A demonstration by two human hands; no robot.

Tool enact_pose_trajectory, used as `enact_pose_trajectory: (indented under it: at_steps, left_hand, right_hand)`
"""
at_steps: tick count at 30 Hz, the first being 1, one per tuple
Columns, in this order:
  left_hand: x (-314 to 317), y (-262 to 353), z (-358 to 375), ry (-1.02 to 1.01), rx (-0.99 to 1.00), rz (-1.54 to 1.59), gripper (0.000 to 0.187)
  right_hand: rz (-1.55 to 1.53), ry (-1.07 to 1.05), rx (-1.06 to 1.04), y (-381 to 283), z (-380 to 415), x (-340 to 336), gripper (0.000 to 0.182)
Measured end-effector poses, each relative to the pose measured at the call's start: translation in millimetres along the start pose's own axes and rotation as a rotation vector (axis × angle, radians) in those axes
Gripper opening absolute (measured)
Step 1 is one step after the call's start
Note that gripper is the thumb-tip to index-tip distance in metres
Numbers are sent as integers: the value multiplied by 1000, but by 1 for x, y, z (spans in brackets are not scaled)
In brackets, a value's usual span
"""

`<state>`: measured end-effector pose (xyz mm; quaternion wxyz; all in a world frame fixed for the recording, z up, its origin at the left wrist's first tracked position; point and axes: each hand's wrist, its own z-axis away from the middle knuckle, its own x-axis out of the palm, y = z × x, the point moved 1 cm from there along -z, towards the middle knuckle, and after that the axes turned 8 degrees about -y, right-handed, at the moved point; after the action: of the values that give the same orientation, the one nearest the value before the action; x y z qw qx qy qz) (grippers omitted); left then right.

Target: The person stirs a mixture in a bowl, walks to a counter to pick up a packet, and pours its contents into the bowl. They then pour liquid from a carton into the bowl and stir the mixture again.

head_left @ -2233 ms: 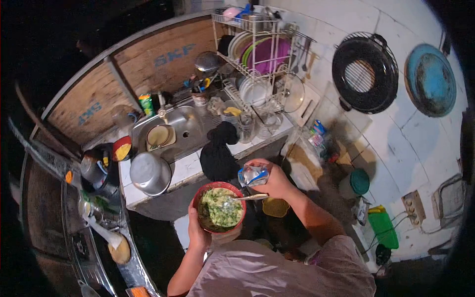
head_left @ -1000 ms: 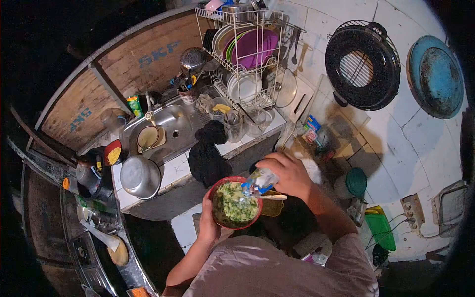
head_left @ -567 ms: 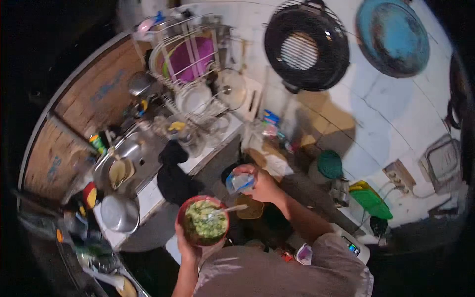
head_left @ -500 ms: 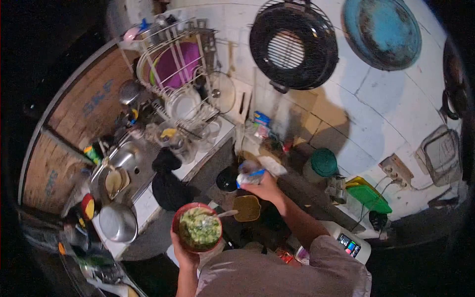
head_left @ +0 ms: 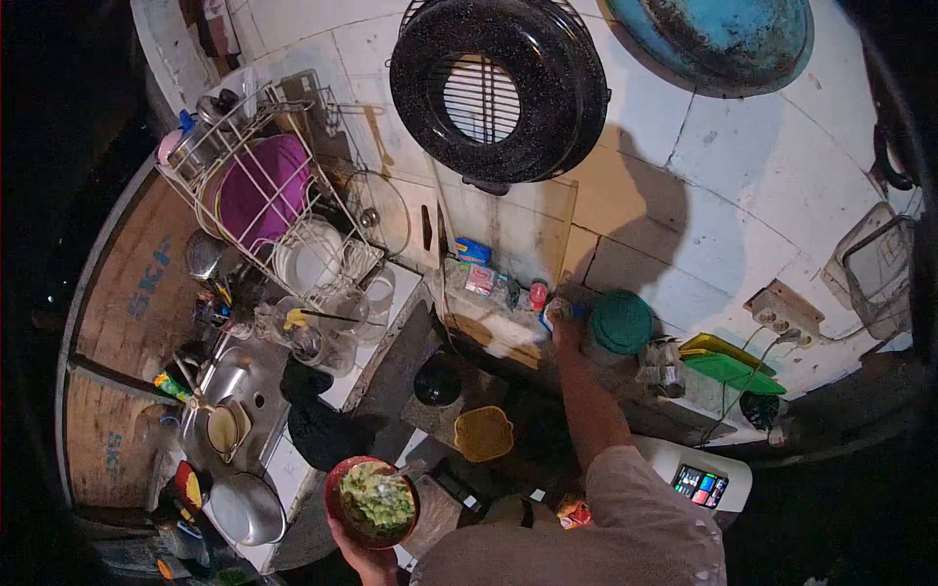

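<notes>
A person in a dull pink shirt looks down over a cluttered kitchen corner. Nearest, on the left, the left hand supports a red bowl from below and its near side, fingers wrapped against the wall. Inside is a lumpy green and pale mixture. A spoon leans over the rim, its long axis running right and far, so its handle points away from the holding hand.

Farther off, a yellow basket sits right of the bowl, between the 2 arms. Well beyond it, the right hand is at full stretch by the far wall, between a red-capped bottle on its left and a green-lidded container just on its right. (Its fingers are too small here to tell whether they are apart, together or clamped on something.) From those fingers, the bowl lies near and left, well apart. Farthest, 1 black grill pan hangs on the tiled wall.
</notes>
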<state>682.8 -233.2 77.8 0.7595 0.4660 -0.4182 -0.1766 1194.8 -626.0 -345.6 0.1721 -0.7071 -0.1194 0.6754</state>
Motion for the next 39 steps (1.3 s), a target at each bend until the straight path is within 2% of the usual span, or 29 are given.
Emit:
enact_pose_trajectory:
  at_steps: [3,4,6,7,9,10,15,16,18,19,21,22,24,25,26,28,30,31,33,34,36,37,38,39]
  left_hand:
    - [-11,-7,0,22,-13,-27,73]
    - [-14,-9,-1,56,-3,-29,73]
    - [-2,-6,0,73,-5,-27,73]
    - [5,-1,1,86,-8,-23,72]
    - [30,21,0,51,13,-115,74]
    - [37,26,1,14,31,-206,75]
    - [28,26,7,-9,61,-193,74]
    - [27,27,6,-52,78,-170,74]
    - [28,30,8,-17,60,-137,75]
    - [28,31,9,16,36,-105,75]
    - [17,27,11,84,9,-65,75]
    - [12,25,13,149,-22,-27,75]
    - [8,25,15,98,-8,-28,74]
    - [8,26,16,46,5,-28,73]
    - [6,25,17,50,10,-29,73]
    - [1,20,19,216,-75,29,71]
    - [6,23,22,218,-66,16,71]
    - [8,24,23,217,-60,2,71]
    - [7,22,24,227,-56,-17,71]
    - [6,21,24,234,-48,-37,71]
    - [-14,6,18,175,-19,21,71]
    - [-15,4,15,116,12,77,72]
    - [-18,1,13,130,19,82,72]
    - [-7,8,7,53,14,72,70]
  right_hand:
    - [-4,-76,245,43,-51,44,78]
    - [-4,-80,244,12,-19,2,78]
    - [-786,296,132,-65,31,-111,62]
    - [-789,294,129,-76,28,-117,62]
    - [-319,370,113,-77,18,-108,56]
    - [-319,368,110,-66,12,-90,56]
    - [160,484,-6,1,-46,-26,53]
    - [157,487,-11,-19,-19,-53,53]
    - [-64,503,9,-79,10,-121,36]
    - [-66,505,3,-60,-8,-105,36]
    - [-225,131,33,-34,-39,-92,52]
    - [-226,130,29,-35,-37,-86,52]
    - [320,399,-54,-47,-23,-78,32]
    - [315,399,-58,-54,-21,-84,32]
    - [78,407,-45,-58,-18,-90,32]
    - [-392,411,-14,-65,-16,-103,34]
    - [-858,398,24,-68,-14,-111,37]
    - [-856,396,24,-59,-22,-100,37]
    - [217,248,129,-45,-37,-82,38]
    - [220,248,127,-61,-24,-92,38]
    - [-148,273,464,-113,18,-126,32]
    - [-146,271,457,-112,21,-128,32]
    - [87,437,236,-114,26,-132,31]
    - [310,589,-6,-118,29,-131,31]
